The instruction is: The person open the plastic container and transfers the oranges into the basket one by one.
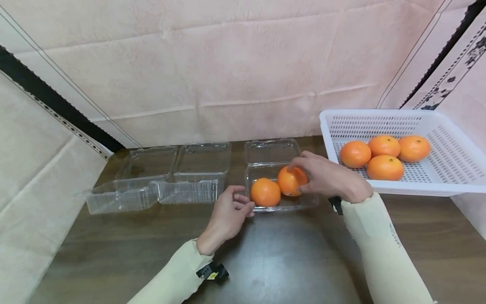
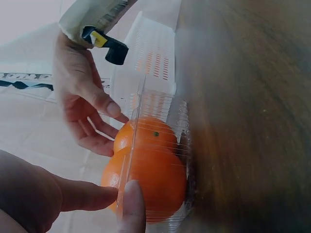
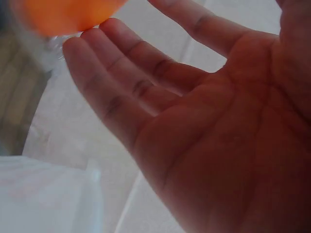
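Note:
A clear plastic clamshell box (image 1: pixel 286 207) stands with its lid laid back, two oranges side by side in its base. The left orange (image 1: pixel 265 192) sits near the left wall. My right hand (image 1: pixel 326 173) holds the right orange (image 1: pixel 290 181) from above between thumb and fingertips. In the right wrist view its fingers (image 3: pixel 121 73) reach to the blurred orange fruit (image 3: pixel 73 14). My left hand (image 1: pixel 229 213) is at the box's left front corner. Seen from the left wrist, its thumb (image 2: pixel 132 206) and index finger pinch the clear wall (image 2: pixel 138 116).
Two more clear boxes (image 1: pixel 190 192) with raised lids stand to the left on the brown wooden table (image 1: pixel 265 261). A white perforated basket (image 1: pixel 452 169) at the right bears several oranges (image 1: pixel 385 167). Pale cloth (image 1: pixel 235 71) hangs behind the table.

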`<state>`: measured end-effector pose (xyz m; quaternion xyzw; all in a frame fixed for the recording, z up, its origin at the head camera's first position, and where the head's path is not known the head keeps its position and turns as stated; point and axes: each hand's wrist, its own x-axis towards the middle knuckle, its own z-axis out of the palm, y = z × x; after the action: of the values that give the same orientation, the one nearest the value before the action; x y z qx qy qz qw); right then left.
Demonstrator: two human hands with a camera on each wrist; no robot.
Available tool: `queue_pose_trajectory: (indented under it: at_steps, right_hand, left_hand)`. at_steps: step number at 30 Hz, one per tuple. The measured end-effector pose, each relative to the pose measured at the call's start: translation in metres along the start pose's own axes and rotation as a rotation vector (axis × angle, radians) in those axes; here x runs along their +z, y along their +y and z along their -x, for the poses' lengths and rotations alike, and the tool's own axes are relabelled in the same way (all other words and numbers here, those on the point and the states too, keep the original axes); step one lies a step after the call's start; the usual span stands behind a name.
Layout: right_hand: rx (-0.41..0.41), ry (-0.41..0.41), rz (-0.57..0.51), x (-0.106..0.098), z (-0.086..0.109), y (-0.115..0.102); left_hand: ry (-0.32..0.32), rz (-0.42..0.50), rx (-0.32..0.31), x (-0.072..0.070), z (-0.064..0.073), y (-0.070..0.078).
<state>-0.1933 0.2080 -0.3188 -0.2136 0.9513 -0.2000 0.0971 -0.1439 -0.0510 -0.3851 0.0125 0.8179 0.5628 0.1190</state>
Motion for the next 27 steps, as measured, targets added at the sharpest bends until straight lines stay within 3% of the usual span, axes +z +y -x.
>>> queue_pose_trajectory:
  at_steps: [15, 19, 27]
  right_hand:
    - [0.038, -0.011, 0.018, 0.018, -0.002, -0.009]
    - [0.021, 0.003, 0.049, 0.019, -0.004, -0.008]
    - [-0.029, 0.032, 0.075, 0.019, -0.011, -0.01]
  left_hand:
    - [-0.008, -0.029, 0.014, 0.007, 0.002, -0.002]
    - [-0.012, -0.018, 0.033, 0.006, 0.002, -0.001]
    - [-0.008, -0.028, 0.002, 0.0, 0.001, 0.0]
